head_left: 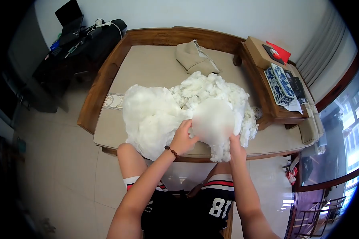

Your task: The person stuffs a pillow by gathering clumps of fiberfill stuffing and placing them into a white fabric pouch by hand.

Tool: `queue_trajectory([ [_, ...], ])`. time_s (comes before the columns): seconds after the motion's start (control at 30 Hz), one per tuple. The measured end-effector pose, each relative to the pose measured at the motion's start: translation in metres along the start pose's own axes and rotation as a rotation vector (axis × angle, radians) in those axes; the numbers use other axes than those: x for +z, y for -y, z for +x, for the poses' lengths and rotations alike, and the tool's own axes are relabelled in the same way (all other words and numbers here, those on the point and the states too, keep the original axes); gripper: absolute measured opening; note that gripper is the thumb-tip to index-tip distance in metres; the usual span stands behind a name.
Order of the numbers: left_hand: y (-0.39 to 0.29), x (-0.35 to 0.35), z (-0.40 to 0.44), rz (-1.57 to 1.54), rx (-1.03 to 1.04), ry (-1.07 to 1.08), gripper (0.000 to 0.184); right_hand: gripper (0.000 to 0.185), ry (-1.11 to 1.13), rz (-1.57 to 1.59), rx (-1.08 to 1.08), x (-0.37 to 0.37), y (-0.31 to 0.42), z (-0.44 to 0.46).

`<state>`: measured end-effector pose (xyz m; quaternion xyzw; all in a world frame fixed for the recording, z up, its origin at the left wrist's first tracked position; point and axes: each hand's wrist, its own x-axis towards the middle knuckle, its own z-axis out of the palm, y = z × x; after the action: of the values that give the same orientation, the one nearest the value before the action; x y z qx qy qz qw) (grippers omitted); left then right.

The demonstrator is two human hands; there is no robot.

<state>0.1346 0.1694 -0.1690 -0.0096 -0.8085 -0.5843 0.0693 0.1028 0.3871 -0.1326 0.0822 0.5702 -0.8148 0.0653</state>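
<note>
Piled on the bench seat is a heap of white fibre stuffing (pixel 205 85), lumpy and loose. A smoother white mass of stuffing (pixel 147 115) lies to its left, over the front edge. My left hand (pixel 183 138) grips the near left side of a clump of stuffing, its fingers curled and thumb pointing right. On the clump's right side, my right hand (pixel 237 146) is closed on it, fingertips partly hidden. A blurred white patch covers the middle of the clump between my hands. Some stuffing (pixel 219 153) hangs down between them.
The wooden bench (pixel 103 87) has a beige cushion seat (pixel 147 61). A beige fabric cover (pixel 195 57) lies crumpled at the back. On the right armrest stand a blue-and-white tissue box (pixel 280 84) and a cardboard box (pixel 259 51). A laptop (pixel 70 24) is at far left.
</note>
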Motion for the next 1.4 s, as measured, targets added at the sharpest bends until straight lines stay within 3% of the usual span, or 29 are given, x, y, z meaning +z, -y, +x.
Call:
queue_trajectory([
  [0.07,0.006,-0.008,-0.004,0.035,0.034,-0.024,0.062,0.068,-0.011,0.010,-0.024,0.003,-0.002,0.003],
  [0.13,0.019,-0.013,-0.001,0.368,0.250,-0.089,0.071,0.068,0.004,0.027,-0.046,0.000,0.003,0.011],
  [0.2,0.009,-0.002,0.007,0.368,0.334,-0.149,0.070,0.065,0.158,0.032,-0.100,0.004,0.023,0.021],
  [0.27,-0.006,0.019,0.025,0.369,0.425,-0.205,0.069,0.060,0.154,-0.006,-0.095,0.015,0.049,0.020],
  [0.33,-0.011,0.034,0.044,0.447,0.465,-0.145,0.045,0.053,0.189,-0.062,-0.237,0.021,0.068,0.024],
  [0.37,-0.010,0.036,0.048,0.450,0.473,-0.140,0.045,0.053,0.185,-0.056,-0.242,0.024,0.079,0.025],
  [0.43,-0.008,0.049,0.062,0.504,0.497,-0.101,0.018,0.048,0.180,-0.018,-0.333,0.019,0.106,0.026],
  [0.53,0.005,0.059,0.073,0.528,0.586,-0.185,0.009,0.046,0.174,-0.008,-0.413,0.008,0.136,0.027],
  [0.87,0.029,0.064,0.096,0.485,0.544,-0.164,0.010,0.044,0.040,-0.012,-0.455,-0.024,0.187,0.013],
  [1.1,0.024,0.063,0.093,0.454,0.407,-0.145,0.010,0.037,0.110,0.020,-0.434,-0.030,0.207,0.012],
  [1.17,0.000,0.057,0.085,0.412,0.403,-0.151,0.013,0.037,0.122,0.021,-0.384,-0.029,0.203,0.014],
  [1.23,-0.036,0.053,0.078,0.320,0.626,-0.268,0.028,0.041,0.090,-0.065,-0.347,-0.016,0.191,0.013],
  [1.33,-0.063,0.051,0.069,0.179,0.599,-0.129,0.044,0.046,0.167,-0.127,-0.392,0.008,0.158,0.008],
  [1.4,-0.058,0.060,0.074,0.207,0.573,-0.122,0.042,0.048,0.231,-0.172,-0.354,0.016,0.133,0.012],
])
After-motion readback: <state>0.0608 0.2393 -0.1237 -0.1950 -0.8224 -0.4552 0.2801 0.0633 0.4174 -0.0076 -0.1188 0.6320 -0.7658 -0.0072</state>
